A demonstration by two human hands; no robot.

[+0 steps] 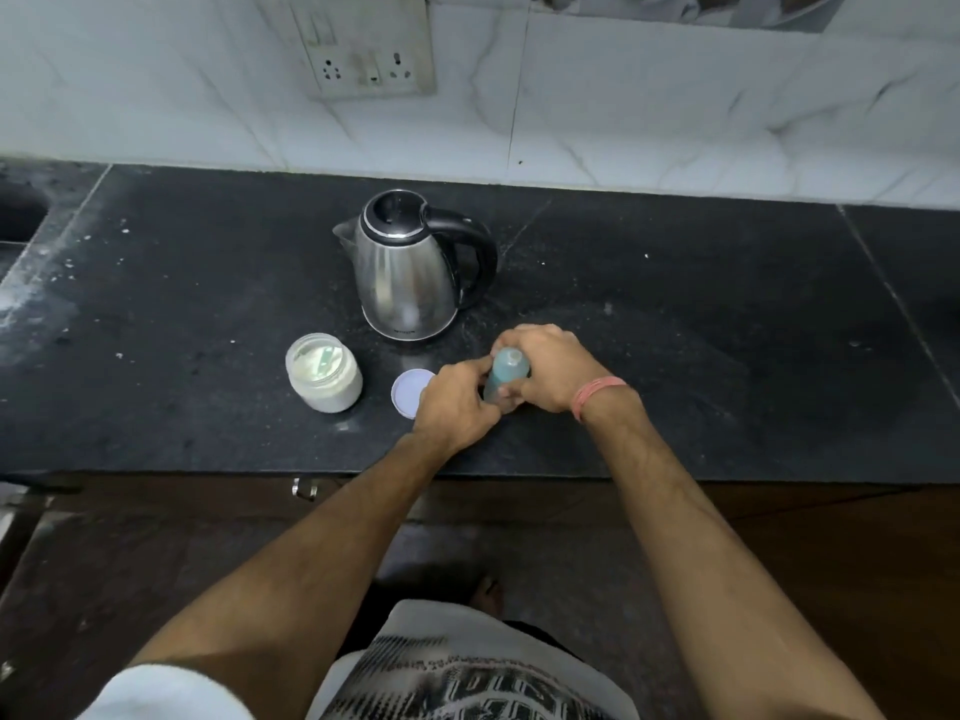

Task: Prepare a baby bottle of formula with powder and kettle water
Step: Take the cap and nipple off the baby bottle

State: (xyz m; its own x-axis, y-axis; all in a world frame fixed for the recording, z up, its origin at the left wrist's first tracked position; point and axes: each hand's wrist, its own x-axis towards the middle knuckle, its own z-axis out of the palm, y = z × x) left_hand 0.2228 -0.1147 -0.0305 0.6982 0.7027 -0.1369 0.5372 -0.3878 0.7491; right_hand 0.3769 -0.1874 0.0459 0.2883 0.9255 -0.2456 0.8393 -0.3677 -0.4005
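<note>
Head view of a dark, speckled stone desk [675, 314] bearing white smears and specks, thickest toward the left of the frame. Behind it rises a white marble-patterned tiled wall [649, 96] carrying a stained switch-and-socket plate [363, 44] at upper centre. At centre stands a steel kettle [410, 267] with black lid and handle. Below and to its left, an open jar of white powder [323, 379] holds a pale scoop; a round white lid [408, 392] lies flat just right of the jar. The bluish baby bottle [505, 374] stands right of the lid, grasped by both hands: left hand [457, 405] pinching its side, right hand [550, 368], with a pink wrist thread [597, 394], curled around its top.
</note>
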